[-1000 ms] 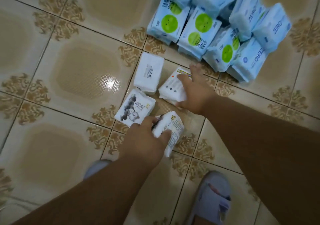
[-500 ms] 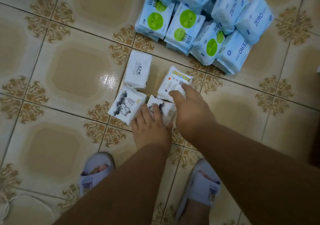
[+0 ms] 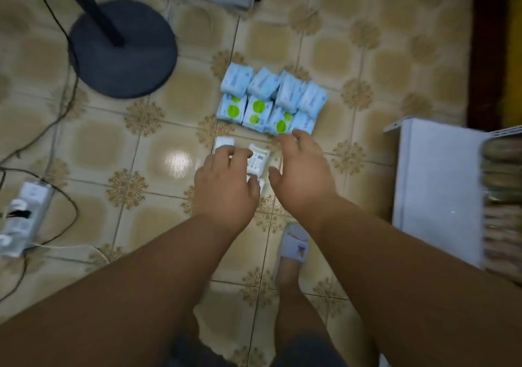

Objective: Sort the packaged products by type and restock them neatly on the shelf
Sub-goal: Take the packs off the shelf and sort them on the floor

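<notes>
Both bare forearms reach forward and down, side by side, the hands close together but apart. The left hand (image 3: 226, 186) is palm down, its fingers bent a little and spread, thumb out to the inner side. The right hand (image 3: 303, 176) is also palm down, fingers loosely extended forward, thumb splayed toward the left hand. Neither hand plainly has a grip on anything.

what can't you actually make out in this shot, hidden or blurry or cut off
Head view only:
- White packs under the left hand: mostly covered, count and print unreadable.
- White pack with yellow stripe: text too blurred to read.
- Blue packs: motion blur smears the lettering.
- Right hand: palm side hidden, hovering or touching unclear.
- White shelf unit: cut by the right edge, its contents blurred.
- Power strip: cut by the left edge.
</notes>
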Available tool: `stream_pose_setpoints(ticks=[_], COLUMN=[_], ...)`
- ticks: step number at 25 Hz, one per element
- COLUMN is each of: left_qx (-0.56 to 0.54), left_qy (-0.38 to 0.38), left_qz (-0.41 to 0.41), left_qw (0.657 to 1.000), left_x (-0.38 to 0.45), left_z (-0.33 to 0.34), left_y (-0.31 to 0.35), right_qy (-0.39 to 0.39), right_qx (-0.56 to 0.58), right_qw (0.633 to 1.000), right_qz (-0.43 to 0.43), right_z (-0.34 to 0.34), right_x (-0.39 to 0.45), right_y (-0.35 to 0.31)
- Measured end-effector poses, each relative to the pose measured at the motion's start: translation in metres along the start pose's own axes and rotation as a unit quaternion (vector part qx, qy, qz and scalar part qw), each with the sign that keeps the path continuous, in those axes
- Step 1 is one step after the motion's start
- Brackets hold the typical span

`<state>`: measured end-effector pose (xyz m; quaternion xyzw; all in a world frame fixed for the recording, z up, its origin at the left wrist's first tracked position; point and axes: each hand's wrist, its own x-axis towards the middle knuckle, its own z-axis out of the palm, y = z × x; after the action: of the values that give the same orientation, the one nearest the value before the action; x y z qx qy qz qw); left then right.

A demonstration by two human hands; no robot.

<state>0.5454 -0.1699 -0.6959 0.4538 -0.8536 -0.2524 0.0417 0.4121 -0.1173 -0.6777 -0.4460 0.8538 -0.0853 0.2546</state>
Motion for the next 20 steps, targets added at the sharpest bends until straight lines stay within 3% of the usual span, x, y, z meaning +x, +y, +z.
stream_pose_setpoints(ticks=[5,10,13,20], left_qx=[-0.083,-0.126,-0.144,-0.247], left_qy=[0.077,0.063,0.077,0.11], left_qz=[0.134,0.307,0.413,0.569], left_qw=[0.984,0.941,0.896,0.777], left_x=[-0.012,-0.049,-0.088,-0.221], left_z=[-0.162,-0.254,-0.295,-0.348], left_y=[0.09,0.17,0.236,0.404], right_qy=[0.166,0.345,0.493,0.659], right_qx=[0.016,0.05,0.056,0.005], right_qw=[0.985,0.929,0.854,0.726], right_qz=[0.046,0.127,0.154,0.195], right_z=[-0.146,-0.243,-0.307,-0.395], right_x=[-0.09,-0.192,-0.282,-0.488], right_y=[-0.057,-0.088,-0.091,-0.065])
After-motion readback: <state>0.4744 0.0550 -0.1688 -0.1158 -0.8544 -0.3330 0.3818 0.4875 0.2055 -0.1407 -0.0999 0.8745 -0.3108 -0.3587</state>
